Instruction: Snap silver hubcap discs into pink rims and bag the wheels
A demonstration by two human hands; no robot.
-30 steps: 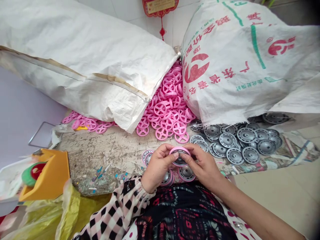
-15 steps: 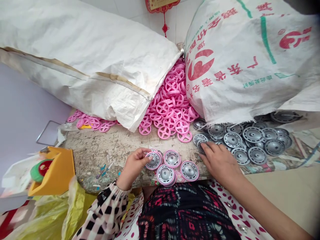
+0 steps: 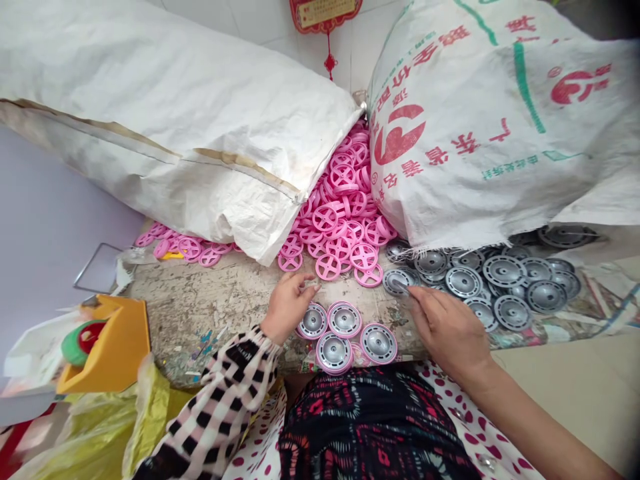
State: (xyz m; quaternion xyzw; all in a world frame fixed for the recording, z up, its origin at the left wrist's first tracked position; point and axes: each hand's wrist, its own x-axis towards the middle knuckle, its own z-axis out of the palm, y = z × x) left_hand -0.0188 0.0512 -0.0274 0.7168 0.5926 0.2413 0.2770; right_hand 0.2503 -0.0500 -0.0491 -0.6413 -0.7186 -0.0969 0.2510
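Observation:
Several grey discs with pink rims (image 3: pixel 345 319) lie in a small cluster near the table's front edge. My left hand (image 3: pixel 293 303) is just above and left of them, fingers partly curled and apart, holding nothing. To the right, my right hand (image 3: pixel 445 327) pinches a grey disc (image 3: pixel 403 287), seen nearly edge-on, beside the pile of grey discs (image 3: pixel 506 271). Pink spoked rings (image 3: pixel 340 227) are heaped behind the cluster, between two sacks.
A plain white sack (image 3: pixel 200 120) lies at the back left, and a printed white sack (image 3: pixel 480 133) at the back right. On the left stands a yellow-orange holder (image 3: pixel 120 347) with a green and red round thing, above a yellow plastic bag (image 3: pixel 100 427).
My left hand has let go of the left disc in the cluster and moved up and to the right. My right hand has lifted a grey disc from the pile.

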